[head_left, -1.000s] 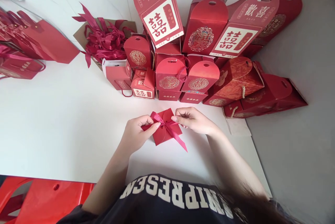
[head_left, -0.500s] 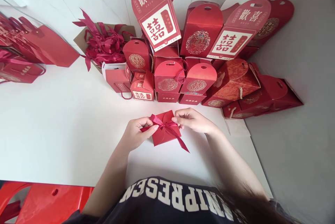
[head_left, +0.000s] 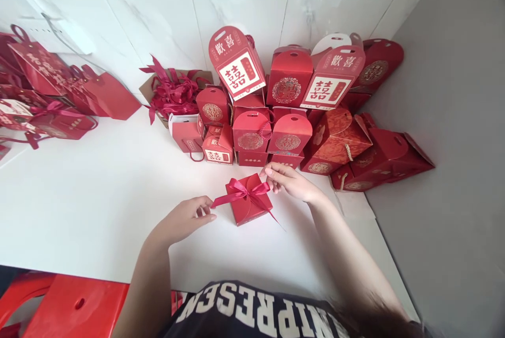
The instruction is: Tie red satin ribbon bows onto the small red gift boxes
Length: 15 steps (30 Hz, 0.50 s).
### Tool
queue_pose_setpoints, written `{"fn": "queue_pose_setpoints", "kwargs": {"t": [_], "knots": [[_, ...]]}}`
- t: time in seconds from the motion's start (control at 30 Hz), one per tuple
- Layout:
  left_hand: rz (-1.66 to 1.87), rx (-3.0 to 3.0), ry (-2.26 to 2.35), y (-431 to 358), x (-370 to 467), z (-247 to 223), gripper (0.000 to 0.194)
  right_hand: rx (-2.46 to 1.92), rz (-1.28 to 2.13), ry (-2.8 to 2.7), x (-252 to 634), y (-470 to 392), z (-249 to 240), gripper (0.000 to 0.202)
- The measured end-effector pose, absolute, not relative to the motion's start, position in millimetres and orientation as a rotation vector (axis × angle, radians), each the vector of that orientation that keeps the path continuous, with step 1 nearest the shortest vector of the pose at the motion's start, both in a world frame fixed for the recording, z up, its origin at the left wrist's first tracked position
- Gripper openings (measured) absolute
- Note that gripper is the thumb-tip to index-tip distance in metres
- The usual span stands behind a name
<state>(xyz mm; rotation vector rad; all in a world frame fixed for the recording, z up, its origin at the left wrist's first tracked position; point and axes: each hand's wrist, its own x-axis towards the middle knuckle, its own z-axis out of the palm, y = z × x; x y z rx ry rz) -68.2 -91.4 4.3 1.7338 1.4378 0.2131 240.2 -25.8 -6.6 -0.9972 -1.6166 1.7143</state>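
A small red gift box [head_left: 251, 212] sits on the white table in front of me. A shiny crimson ribbon [head_left: 248, 194] is tied across its top in a bow, with one tail out to the left and another past the front right corner. My left hand [head_left: 185, 219] is left of the box, thumb and fingers apart, its fingertips close by the end of the left tail. Beside the bow's right loop is my right hand [head_left: 290, 181], fingers loosely bent and apart; whether a fingertip touches the loop I cannot tell.
Stacked red gift boxes [head_left: 290, 85] stand behind, against the tiled wall. A brown box [head_left: 147, 90] there holds tangled crimson ribbons [head_left: 175, 90]. More red bags [head_left: 106, 93] are at the far left. A grey partition [head_left: 445, 117] borders the right; a red stool [head_left: 79, 306] stands front left.
Both hands have let go of the bow: the left drew away leftward, the right slightly up and right. The bow's loops now show fully. The camera view has tilted upward.
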Motion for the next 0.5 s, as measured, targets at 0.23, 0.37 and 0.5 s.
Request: {"fn": "queue_pose_setpoints", "kwargs": {"t": [0.23, 0.37, 0.5], "knots": [[0.371, 1.894, 1.473, -109, -48, -6, 0.124, -0.958, 1.831, -1.421, 237, -8, -60, 0.045], [0.581, 1.836, 1.415, -111, -22, -24, 0.140, -0.925, 1.859, -1.295, 235, -3, -85, 0.043], [0.667, 1.809, 1.388, -108, -14, -37, 0.139, -0.888, 1.865, -1.204, 238, 0, -92, 0.041]]}}
